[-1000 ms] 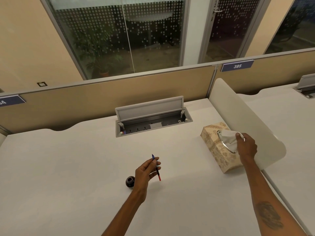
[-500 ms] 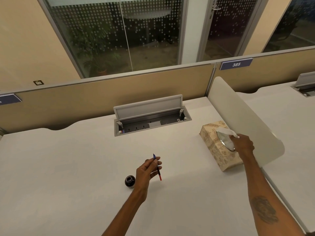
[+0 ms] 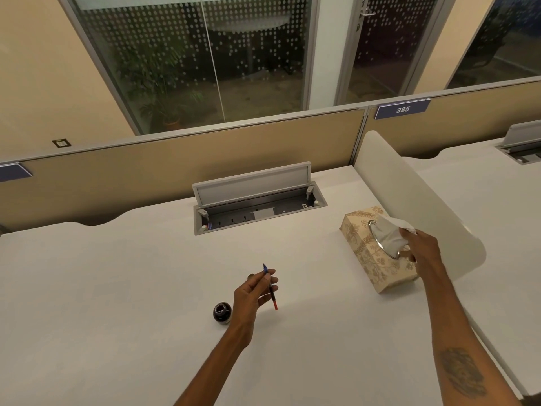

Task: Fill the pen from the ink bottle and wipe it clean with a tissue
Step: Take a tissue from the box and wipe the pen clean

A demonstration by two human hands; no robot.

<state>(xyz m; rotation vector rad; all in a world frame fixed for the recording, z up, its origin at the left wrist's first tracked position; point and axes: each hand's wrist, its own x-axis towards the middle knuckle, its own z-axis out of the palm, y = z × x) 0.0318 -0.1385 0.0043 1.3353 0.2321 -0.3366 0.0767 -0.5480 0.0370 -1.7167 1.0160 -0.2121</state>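
My left hand [image 3: 254, 291] holds a thin pen [image 3: 271, 288] above the white desk [image 3: 117, 303], blue tip up and red end down. A small dark ink bottle [image 3: 222, 312] stands open on the desk just left of that hand. At the right, a beige patterned tissue box [image 3: 366, 253] lies on the desk. My right hand [image 3: 421, 247] pinches a white tissue [image 3: 390, 235] that rises out of the box's oval slot.
An open cable tray [image 3: 257, 206] with a raised lid is sunk into the desk's far side. A tan partition [image 3: 175, 159] runs along the back. A white curved divider [image 3: 415, 200] stands right behind the tissue box.
My right hand dipped to the box slot, then drew the tissue up and out a little further. The left hand keeps the pen almost still.
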